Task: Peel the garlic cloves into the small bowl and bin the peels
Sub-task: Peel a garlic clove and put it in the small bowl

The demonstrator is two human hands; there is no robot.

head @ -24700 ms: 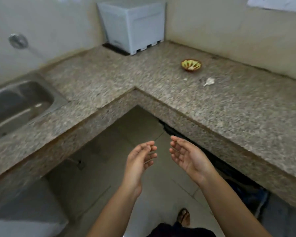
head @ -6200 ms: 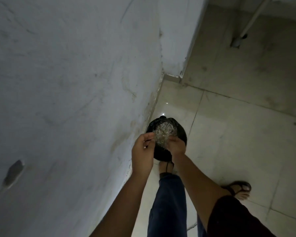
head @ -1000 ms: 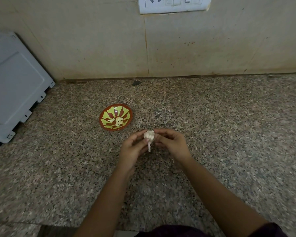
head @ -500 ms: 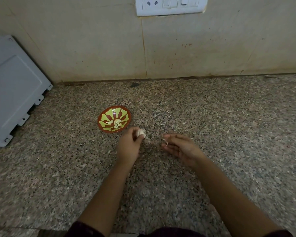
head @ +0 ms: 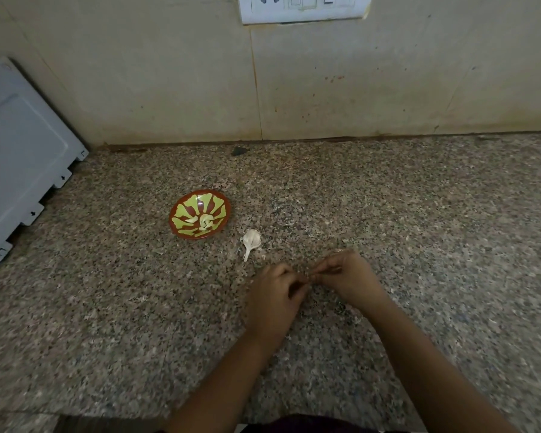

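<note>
two hands pinch something tiny by the bowl

a big speckled stone counter [head: 107, 307] fills the lower half of the frame. behind it a plain cream wall [head: 169, 73] fills the top half. a grey plastic box [head: 16, 157] sits at the left edge, on the counter. a white switch plate [head: 303, 7] is on the wall at the top, a bit right of the middle.

two bare arms come up from the bottom edge. the left hand [head: 275, 295] and the right hand [head: 347, 279] meet just right of the middle of the frame, low over the counter. both hands have curled fingers, and their fingertips come together around a tiny bit [head: 309, 275]. it may be a garlic clove, but it is too small and blurry to be sure.

the small bowl [head: 214, 203] is red with yellow-green shapes. it stands on the counter, up and to the left of the hands. the garlic bulb [head: 252, 239] lies on the counter just beside the bowl, on its lower right, with its stalk pointing down. no hand touches it. a few peeled cloves [head: 205, 220] lie in the middle of the bowl.
</note>
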